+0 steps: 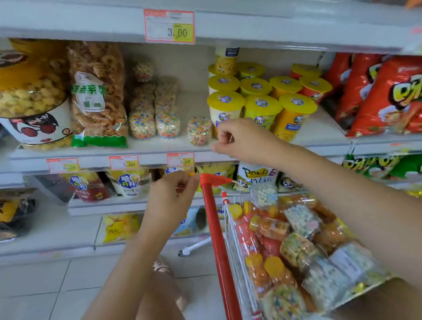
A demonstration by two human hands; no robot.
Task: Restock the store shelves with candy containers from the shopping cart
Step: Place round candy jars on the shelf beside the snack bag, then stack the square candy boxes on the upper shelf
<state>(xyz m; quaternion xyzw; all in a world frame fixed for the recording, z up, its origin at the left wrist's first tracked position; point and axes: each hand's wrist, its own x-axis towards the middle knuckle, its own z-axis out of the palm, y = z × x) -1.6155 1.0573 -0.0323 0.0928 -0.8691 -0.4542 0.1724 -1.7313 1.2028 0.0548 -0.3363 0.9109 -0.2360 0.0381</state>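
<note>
Clear candy containers with pastel pieces stand on the middle shelf (157,148): stacked ones (142,124) and a single one (199,130) at the front edge. My right hand (241,140) hovers just right of that single container, apart from it, fingers loosely curled and holding nothing. My left hand (173,194) hangs lower, in front of the price rail and beside the end of the red cart handle (214,180), loosely curled and holding nothing. The shopping cart (229,222) at lower right holds several candy containers (301,218) and orange jars.
Yellow-lidded snack cups (262,101) stand right behind my right hand. Big snack bags (97,93) and a tub (28,93) fill the shelf's left; red chip bags (387,94) sit to the right. Price tags (180,158) line the rail. Tiled floor lies below.
</note>
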